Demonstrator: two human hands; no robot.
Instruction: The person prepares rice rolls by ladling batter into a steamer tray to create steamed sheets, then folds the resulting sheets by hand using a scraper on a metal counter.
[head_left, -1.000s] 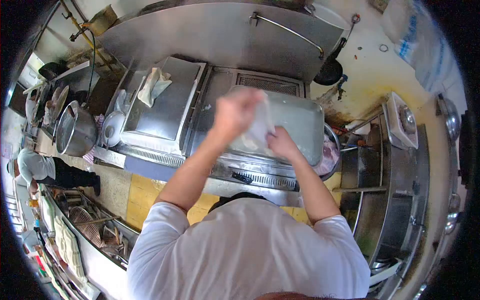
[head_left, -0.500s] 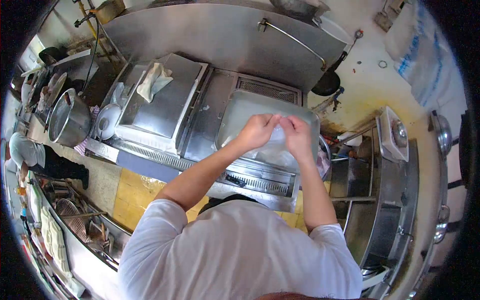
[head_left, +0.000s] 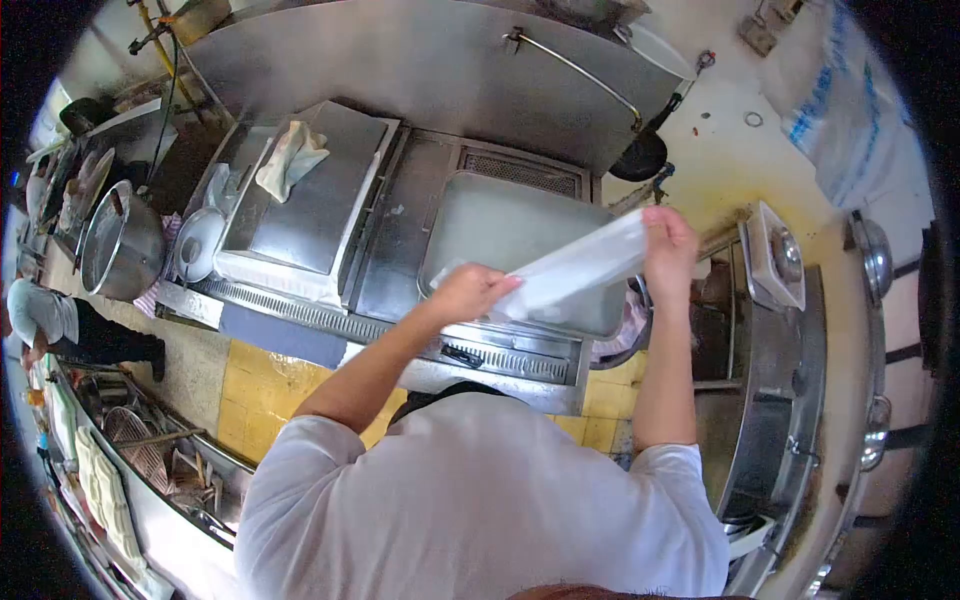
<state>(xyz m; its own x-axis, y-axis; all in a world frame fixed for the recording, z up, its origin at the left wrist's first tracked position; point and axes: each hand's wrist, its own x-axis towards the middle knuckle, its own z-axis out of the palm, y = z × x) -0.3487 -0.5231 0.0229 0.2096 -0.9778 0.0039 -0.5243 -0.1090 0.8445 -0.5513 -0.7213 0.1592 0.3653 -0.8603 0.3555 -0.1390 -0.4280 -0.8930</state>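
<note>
A translucent white plastic bag (head_left: 580, 268) is stretched at a slant between my two hands. My left hand (head_left: 470, 293) pinches its lower left end, near the front edge of a large rectangular metal tray (head_left: 480, 215). Higher and to the right, my right hand (head_left: 670, 250) grips the other end beyond the tray's right side. The bag hangs over the tray and hides part of its surface.
A folded cloth (head_left: 291, 160) lies on a steel cover (head_left: 310, 215) left of the tray. Farther left stand a pot lid (head_left: 198, 245) and a big steel pot (head_left: 125, 240). Another person (head_left: 60, 320) is at the far left. Steel shelving (head_left: 745, 400) stands at the right.
My hands were close together over the tray and are now spread apart. The right hand moved right, the left moved left and nearer, and the bag between them is pulled out long.
</note>
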